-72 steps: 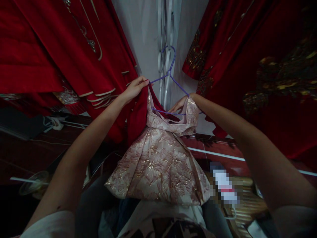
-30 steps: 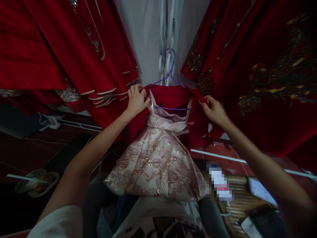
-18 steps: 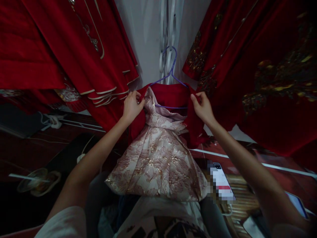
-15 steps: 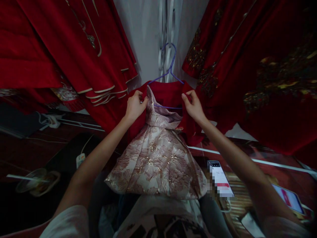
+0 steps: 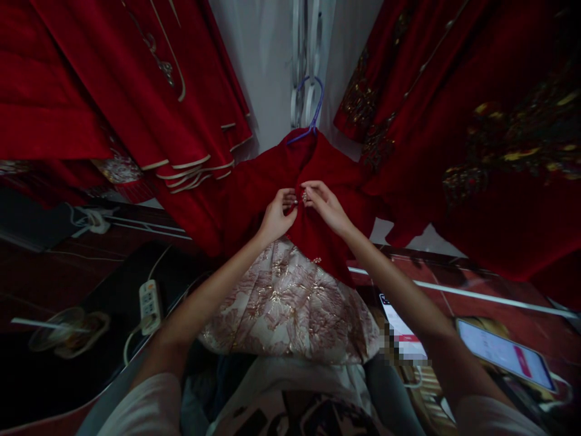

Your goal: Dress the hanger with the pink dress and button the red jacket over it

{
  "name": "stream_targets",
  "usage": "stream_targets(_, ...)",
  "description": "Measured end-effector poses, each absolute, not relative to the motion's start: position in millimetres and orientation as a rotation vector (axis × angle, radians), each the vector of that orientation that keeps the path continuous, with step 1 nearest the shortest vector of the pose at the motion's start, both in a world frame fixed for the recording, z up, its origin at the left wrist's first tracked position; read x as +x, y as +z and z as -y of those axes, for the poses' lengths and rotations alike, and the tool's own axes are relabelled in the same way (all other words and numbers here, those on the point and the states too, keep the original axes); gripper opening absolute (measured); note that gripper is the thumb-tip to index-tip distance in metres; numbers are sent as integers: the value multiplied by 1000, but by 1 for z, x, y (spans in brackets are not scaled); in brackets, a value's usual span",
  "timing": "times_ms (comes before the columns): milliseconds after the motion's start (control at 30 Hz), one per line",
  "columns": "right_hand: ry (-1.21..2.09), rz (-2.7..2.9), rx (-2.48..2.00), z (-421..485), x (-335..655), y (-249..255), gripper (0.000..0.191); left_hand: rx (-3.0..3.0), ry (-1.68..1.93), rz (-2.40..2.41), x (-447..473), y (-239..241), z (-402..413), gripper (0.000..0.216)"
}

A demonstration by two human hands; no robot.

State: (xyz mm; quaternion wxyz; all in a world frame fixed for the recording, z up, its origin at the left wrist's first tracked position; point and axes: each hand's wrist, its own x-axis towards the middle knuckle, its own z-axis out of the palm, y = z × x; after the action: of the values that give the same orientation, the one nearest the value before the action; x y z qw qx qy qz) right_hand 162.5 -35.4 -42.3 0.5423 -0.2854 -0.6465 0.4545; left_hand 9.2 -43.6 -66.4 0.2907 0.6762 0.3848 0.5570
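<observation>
A red jacket [image 5: 254,188] hangs from a purple hanger [image 5: 313,128], its two front panels drawn together at the middle. Beneath it shows the pale pink and gold brocade dress [image 5: 290,297], its upper part covered by the jacket. My left hand [image 5: 279,213] is closed with fingertips and thumb on one front edge. Facing it, my right hand [image 5: 325,206] pinches the other front edge beside a small shiny ornament [image 5: 304,196]. A second ornament [image 5: 316,260] sits lower on the jacket front.
Red garments [image 5: 190,91] hang on the left, and ornamented red ones [image 5: 408,139] on the right. A power strip [image 5: 149,306] and a plastic cup with a straw [image 5: 59,330] lie on a black surface at left. Two phones, one the larger phone [image 5: 506,354], lie at right.
Both hands have come inward and slightly down, bringing the jacket's front panels together over the dress top. The dress bodice and the hanger's lower bar are now covered.
</observation>
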Motion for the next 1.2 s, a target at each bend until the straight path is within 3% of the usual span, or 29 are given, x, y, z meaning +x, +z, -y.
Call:
stream_targets(233, 1048, 1521, -688, 37, 165, -58, 38, 1478, 1603, -1004, 1, -70, 48, 23)
stream_targets(567, 897, 1500, -768, 34, 160, -57, 31, 1570, 1494, -1022, 0, -62, 45, 14)
stream_targets(900, 513, 1551, -852, 57, 155, -49, 21, 1793, 1477, -1119, 1, -52, 53, 14)
stream_targets(1200, 602, 1565, -815, 48, 161, -51, 25, 1808, 1474, -1109, 3, -53, 47, 12)
